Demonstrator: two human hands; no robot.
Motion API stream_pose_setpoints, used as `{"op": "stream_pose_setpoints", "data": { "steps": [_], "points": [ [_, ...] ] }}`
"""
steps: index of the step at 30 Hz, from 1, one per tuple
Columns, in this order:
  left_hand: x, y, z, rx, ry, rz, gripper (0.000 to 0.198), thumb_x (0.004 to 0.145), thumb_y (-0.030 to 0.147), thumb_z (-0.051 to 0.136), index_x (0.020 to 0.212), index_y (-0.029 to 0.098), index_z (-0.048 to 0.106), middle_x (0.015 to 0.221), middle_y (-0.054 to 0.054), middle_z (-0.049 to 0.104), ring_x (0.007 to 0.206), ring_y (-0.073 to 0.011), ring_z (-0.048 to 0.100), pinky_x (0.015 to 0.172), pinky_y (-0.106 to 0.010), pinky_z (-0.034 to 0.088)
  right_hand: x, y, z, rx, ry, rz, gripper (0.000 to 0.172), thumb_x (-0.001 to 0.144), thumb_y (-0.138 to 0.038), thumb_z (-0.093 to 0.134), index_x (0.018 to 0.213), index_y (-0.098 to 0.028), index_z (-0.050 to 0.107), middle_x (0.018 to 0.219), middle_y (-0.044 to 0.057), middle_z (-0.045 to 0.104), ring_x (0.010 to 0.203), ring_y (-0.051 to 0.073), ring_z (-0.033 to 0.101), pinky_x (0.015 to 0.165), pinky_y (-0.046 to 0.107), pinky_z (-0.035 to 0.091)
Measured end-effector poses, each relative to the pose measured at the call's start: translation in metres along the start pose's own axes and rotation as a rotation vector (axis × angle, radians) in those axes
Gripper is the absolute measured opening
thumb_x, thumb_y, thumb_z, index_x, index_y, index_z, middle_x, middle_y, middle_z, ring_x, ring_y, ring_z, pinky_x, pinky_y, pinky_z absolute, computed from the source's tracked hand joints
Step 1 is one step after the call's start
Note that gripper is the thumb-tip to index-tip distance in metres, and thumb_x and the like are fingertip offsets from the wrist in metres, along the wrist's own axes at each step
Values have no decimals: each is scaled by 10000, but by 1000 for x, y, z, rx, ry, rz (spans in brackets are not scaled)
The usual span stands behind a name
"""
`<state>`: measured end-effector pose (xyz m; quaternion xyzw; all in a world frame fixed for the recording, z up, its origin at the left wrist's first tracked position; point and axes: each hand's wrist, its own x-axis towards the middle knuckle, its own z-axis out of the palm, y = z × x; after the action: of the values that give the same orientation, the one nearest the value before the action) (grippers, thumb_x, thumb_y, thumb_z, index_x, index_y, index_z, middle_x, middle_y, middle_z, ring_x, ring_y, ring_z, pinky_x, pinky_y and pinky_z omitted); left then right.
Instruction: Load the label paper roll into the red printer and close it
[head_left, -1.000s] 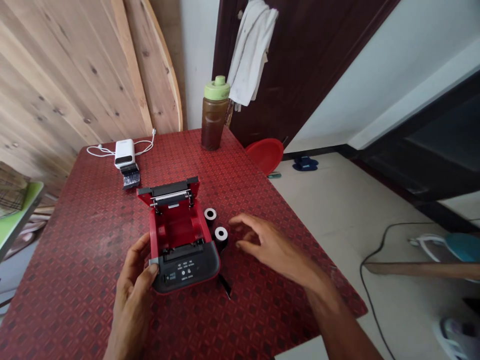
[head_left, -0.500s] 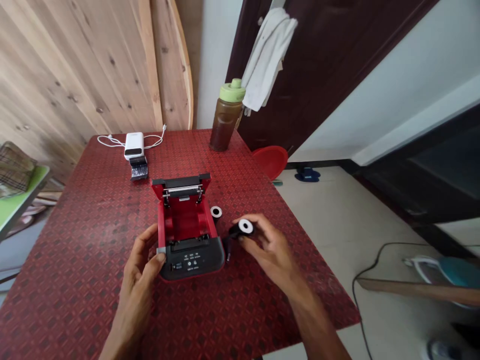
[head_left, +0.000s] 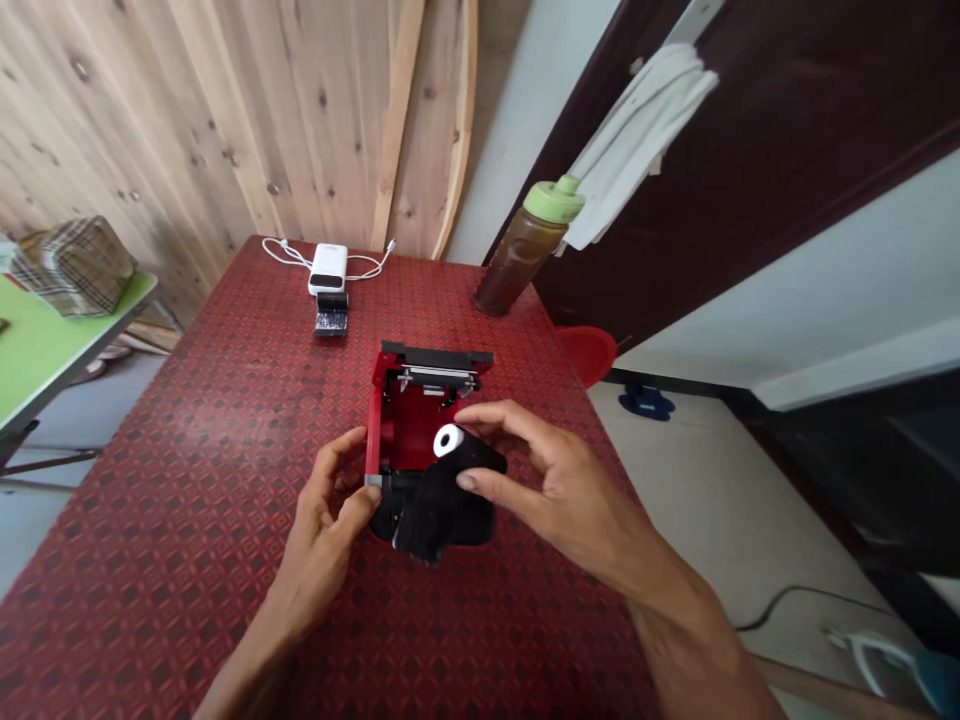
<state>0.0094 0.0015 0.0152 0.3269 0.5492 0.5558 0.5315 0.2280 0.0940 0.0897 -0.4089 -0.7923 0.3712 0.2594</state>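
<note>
A red and black label printer (head_left: 409,425) stands on the table with its lid raised, showing a red inner bay. My left hand (head_left: 326,525) grips the printer's left side near the front corner, thumb on top and fingers along the outer wall. My right hand (head_left: 562,485) pinches a black ribbon roll (head_left: 484,452) with a white core between thumb and fingers. The roll is over the right part of the printer. Its loose black end hangs down across the front panel and hides most of it.
On the red patterned table (head_left: 247,400), a white power bank (head_left: 328,268) with a cable and a strip of black film (head_left: 331,315) lie at the back. A brown bottle (head_left: 517,250) with a green lid stands back right. A red stool (head_left: 589,352) is beyond the right edge.
My right hand has carried the ribbon roll from the printer's right side to above it, with its loose end now over the front panel. My left hand keeps its hold. The view has shifted.
</note>
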Motion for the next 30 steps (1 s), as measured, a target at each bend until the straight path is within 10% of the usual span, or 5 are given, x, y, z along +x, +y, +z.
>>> {"op": "stream_pose_setpoints", "data": {
  "steps": [10, 30],
  "points": [
    [0, 0, -2, -13, -24, 11, 576, 966, 410, 679, 1499, 216, 576, 1526, -150, 672, 1301, -328, 686, 1111, -498, 529, 34, -11, 43, -685, -110, -103, 180, 969, -68, 705, 1099, -190, 732, 1098, 114, 810, 1040, 302, 758, 943, 456, 561],
    [-1, 0, -1, 17, -12, -25, 622, 947, 454, 689, 1520, 244, 566, 1562, -131, 625, 1418, -359, 599, 1180, -529, 450, 53, 1, 56, -621, -255, 24, 261, 980, -54, 622, 1164, -186, 753, 1235, 124, 804, 1177, 301, 750, 1030, 456, 584]
  ]
}}
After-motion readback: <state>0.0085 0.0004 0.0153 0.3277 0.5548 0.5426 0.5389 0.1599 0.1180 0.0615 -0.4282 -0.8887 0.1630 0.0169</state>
